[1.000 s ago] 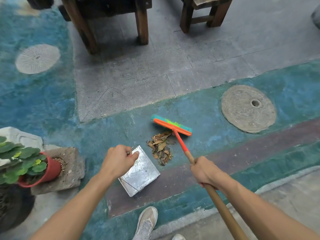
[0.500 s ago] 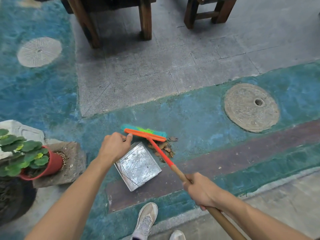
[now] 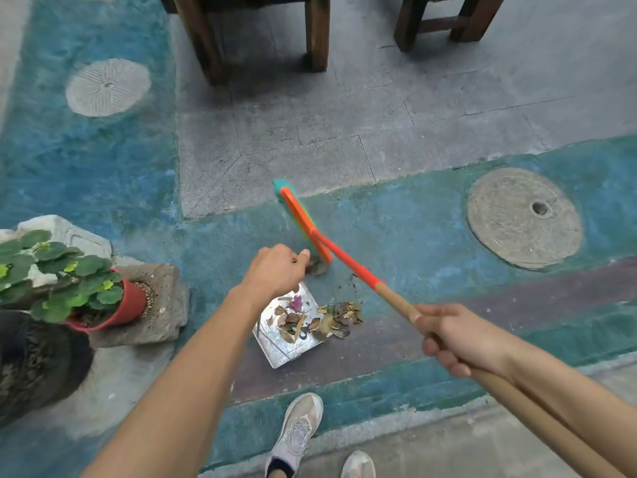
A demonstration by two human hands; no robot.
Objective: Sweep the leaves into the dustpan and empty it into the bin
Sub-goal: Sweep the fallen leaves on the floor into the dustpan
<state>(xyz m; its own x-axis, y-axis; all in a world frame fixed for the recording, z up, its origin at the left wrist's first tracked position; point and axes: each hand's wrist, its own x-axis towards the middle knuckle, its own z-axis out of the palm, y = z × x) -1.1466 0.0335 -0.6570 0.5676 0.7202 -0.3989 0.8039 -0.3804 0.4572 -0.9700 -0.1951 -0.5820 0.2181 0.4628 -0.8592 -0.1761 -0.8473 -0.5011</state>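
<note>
A flat metal dustpan (image 3: 281, 350) lies on the painted ground. My left hand (image 3: 275, 270) is closed on its handle, which the hand hides. Dry brown leaves (image 3: 310, 322) lie partly on the pan and partly spilled past its right edge. My right hand (image 3: 455, 339) grips the wooden handle of the broom (image 3: 344, 257). The orange and green broom head (image 3: 300, 219) is turned away, beyond the pan, next to one stray leaf (image 3: 319, 269). No bin is in view.
A red pot with a green plant (image 3: 117, 305) stands on a stone block at left. Wooden furniture legs (image 3: 317, 32) rise at the back. A round stone cover (image 3: 524, 219) lies at right. My shoes (image 3: 300, 429) are just behind the pan.
The broom swept the leaf pile leftwards onto the dustpan, then its head swung away and turned edge-on beyond the pan. My left hand stayed on the pan's handle.
</note>
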